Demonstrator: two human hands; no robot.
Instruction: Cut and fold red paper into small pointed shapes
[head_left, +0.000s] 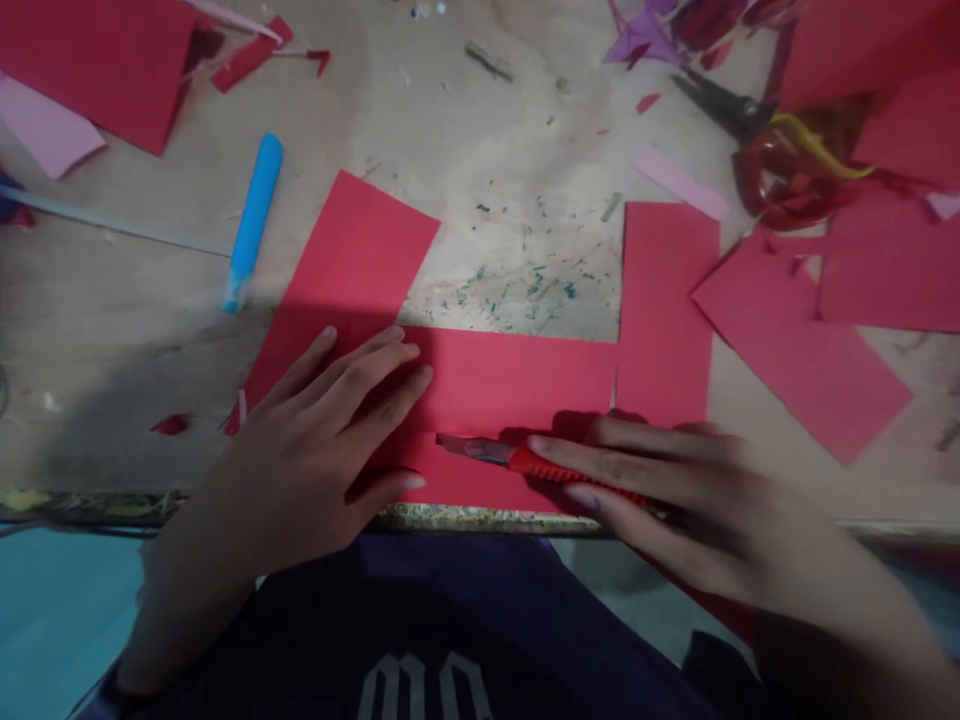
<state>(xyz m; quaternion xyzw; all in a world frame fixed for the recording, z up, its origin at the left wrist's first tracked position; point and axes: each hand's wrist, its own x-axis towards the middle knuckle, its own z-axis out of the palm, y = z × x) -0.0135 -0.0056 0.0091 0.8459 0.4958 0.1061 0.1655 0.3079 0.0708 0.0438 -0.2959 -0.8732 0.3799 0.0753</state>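
In my right hand (675,490) is a red utility knife (555,466), its blade out and pointing left. The blade's tip lies over a strip of red paper (517,375) at the table's near edge. My left hand (322,440) rests on that strip's left part with fingers spread, holding no object. A second red paper piece (352,250) slants up and away from beneath my left fingers. Right of the strip lies an upright red rectangle (667,300), close to my right fingertips. Whether the blade is pressing into the paper I cannot tell.
A blue marker-like stick (255,215) lies left of the papers. At the upper right, scissors (727,105) lie among red sheets (892,260) and a red tape-like roll (787,180). Dark green crumbs (525,285) dot the wooden table (480,130). A red sheet (97,60) covers the far left corner.
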